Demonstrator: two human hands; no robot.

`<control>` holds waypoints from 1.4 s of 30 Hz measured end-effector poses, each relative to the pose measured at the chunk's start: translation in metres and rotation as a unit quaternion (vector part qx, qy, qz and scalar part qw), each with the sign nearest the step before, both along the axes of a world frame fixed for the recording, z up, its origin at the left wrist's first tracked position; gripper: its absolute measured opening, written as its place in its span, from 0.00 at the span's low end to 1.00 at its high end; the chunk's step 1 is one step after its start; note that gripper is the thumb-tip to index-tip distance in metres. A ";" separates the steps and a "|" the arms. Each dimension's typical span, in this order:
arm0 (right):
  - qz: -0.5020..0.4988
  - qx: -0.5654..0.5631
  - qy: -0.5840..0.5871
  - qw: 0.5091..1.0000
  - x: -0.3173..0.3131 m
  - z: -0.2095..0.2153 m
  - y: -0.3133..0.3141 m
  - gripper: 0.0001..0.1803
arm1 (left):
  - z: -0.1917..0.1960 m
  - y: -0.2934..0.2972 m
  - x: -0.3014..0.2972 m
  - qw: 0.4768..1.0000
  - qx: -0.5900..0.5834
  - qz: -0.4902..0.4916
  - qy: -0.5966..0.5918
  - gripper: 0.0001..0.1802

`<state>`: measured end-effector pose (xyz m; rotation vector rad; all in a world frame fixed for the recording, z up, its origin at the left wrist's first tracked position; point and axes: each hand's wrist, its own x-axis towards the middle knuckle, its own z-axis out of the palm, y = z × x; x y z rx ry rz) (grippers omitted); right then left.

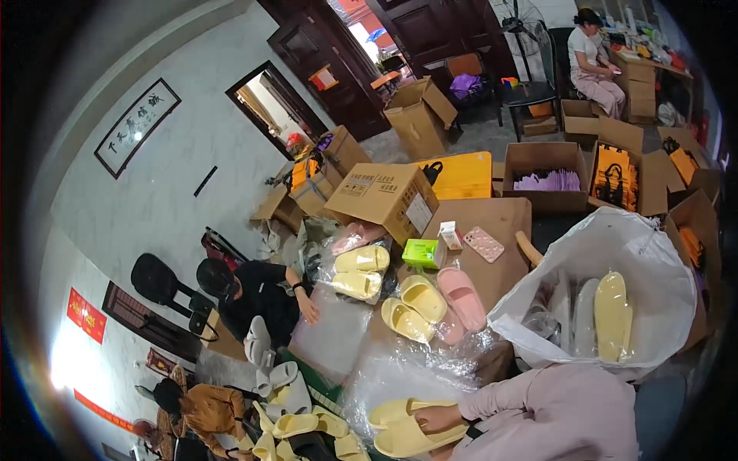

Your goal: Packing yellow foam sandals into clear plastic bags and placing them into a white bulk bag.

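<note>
My right hand [438, 419] reaches left out of a pale pink sleeve [538, 411] at the bottom of the view. It grips a stacked pair of yellow slippers [403, 430] that lies on crinkled clear plastic bags [400, 367]. My left hand is out of sight. Just right of my arm, a large white sack [615, 253] stands open, with a yellow slipper [611, 315] and pale ones inside.
A cardboard-topped table [500, 215] holds yellow slippers [415, 307], pink slippers [461, 296], a green box [423, 252] and a carton [384, 196]. A person in black [254, 296] sits at the left, another in brown [207, 407] below. Open cartons [546, 173] crowd the far floor, where a third person [592, 61] sits.
</note>
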<state>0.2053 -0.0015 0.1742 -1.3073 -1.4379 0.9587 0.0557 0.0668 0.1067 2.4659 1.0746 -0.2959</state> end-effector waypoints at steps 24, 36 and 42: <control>0.420 -0.233 0.029 0.877 0.081 0.030 -0.025 0.19 | 0.010 0.022 -0.032 0.961 0.108 0.125 -0.221 0.15; 0.295 -0.269 0.035 0.916 0.078 0.007 -0.030 0.16 | 0.042 0.019 -0.029 0.884 0.009 0.257 -0.390 0.11; 0.034 -0.088 -0.227 0.969 0.063 -0.004 -0.034 0.13 | 0.083 0.002 -0.006 0.899 0.118 0.236 -0.348 0.07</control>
